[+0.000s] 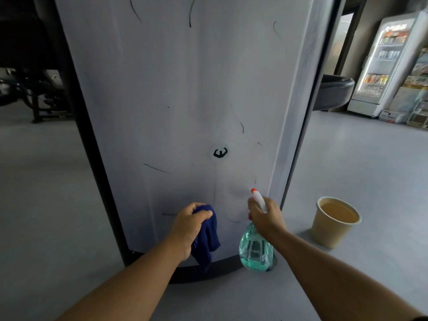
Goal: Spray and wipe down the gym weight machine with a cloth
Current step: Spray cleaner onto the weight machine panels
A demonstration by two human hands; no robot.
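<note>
The weight machine's tall white panel (pixel 180 93) fills the middle of the view, marked with thin black scuffs and a small round black logo. My left hand (pixel 188 224) grips a bunched dark blue cloth (pixel 206 237) close to the panel's lower part. My right hand (pixel 266 215) holds a clear spray bottle (pixel 254 250) of pale green liquid by its neck. The bottle's white head with its orange nozzle tip points up at the panel.
A tan bucket (pixel 333 224) with brownish liquid stands on the grey floor at the right. Behind it are a dark padded seat (pixel 335 91), a lit drinks fridge (pixel 382 63) and shelves. Dark gym equipment (pixel 39 96) stands at the far left. The panel has a black frame and base.
</note>
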